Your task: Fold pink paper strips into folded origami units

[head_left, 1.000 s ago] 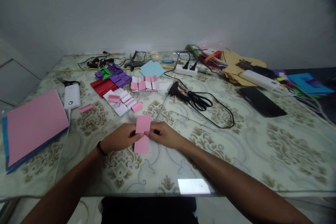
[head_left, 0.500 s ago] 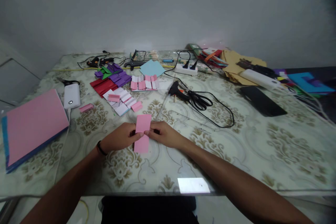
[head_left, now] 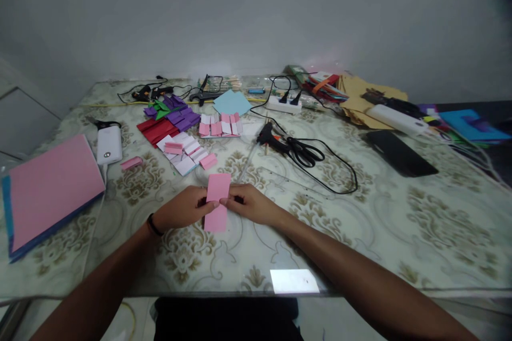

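Note:
A strip of pink paper (head_left: 218, 186) is pinched between both hands near the middle of the table, with a crease across it where the thumbs meet. My left hand (head_left: 188, 206) grips its left edge, thumb in front and fingers behind. From the other side, my right hand (head_left: 250, 203) closes on the right edge in the same way. Just beyond lie folded white and pink paper pieces (head_left: 183, 153) and a small folded pink piece (head_left: 132, 163). A black glue gun (head_left: 272, 138) with a coiled cord rests past my right hand.
At the left are a pink sheet stack (head_left: 56, 192), a white power bank (head_left: 109, 145) and scissors (head_left: 103, 123). Red folded paper (head_left: 157, 130), light blue sheets (head_left: 232, 103) and a power strip (head_left: 284, 105) lie farther back. A black phone (head_left: 401, 153) is at right, near brown envelopes (head_left: 370, 93).

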Demonstrator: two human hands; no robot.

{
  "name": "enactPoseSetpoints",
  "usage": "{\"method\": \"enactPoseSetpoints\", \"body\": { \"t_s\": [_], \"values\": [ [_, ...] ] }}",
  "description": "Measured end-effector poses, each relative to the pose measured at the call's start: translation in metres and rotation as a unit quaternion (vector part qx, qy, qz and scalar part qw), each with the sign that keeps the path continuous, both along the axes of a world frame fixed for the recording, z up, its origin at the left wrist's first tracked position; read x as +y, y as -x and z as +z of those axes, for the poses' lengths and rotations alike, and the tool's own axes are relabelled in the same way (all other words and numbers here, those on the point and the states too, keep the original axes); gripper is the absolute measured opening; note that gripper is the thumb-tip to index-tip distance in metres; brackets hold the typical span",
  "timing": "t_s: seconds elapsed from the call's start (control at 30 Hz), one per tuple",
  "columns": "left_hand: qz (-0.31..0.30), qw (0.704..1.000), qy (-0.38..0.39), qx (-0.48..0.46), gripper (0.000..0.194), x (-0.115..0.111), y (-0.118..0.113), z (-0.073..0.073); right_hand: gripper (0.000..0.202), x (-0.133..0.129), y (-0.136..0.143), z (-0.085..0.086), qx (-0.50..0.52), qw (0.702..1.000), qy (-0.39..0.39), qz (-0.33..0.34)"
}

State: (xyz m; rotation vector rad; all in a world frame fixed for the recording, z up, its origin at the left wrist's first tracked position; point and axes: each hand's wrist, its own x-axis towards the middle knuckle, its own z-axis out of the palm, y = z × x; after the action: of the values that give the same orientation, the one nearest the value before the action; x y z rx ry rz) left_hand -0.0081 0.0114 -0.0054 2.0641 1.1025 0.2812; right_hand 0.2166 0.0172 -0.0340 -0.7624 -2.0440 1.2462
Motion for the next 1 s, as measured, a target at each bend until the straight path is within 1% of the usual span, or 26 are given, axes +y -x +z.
{"method": "enactPoseSetpoints", "body": {
  "t_s": [0.57, 0.73, 1.0],
  "values": [
    [-0.008, 1.000, 0.002, 0.018, 0.031, -0.0019, -0.0011, 0.0028, 0.046, -0.0009, -0.0003, 0.0020, -0.015, 1.000, 0.019, 0.000],
    [-0.020, 1.000, -0.002, 0.016, 0.030, -0.0034, -0.0013, 0.0037, 0.046, -0.0008, -0.0007, 0.0012, -0.026, 1.000, 0.014, -0.002],
    [-0.028, 0.999, -0.017, 0.028, 0.028, -0.0038, -0.0002, 0.0015, 0.046, -0.0007, -0.0008, 0.0000, -0.018, 1.000, 0.019, -0.002]
  ]
}}
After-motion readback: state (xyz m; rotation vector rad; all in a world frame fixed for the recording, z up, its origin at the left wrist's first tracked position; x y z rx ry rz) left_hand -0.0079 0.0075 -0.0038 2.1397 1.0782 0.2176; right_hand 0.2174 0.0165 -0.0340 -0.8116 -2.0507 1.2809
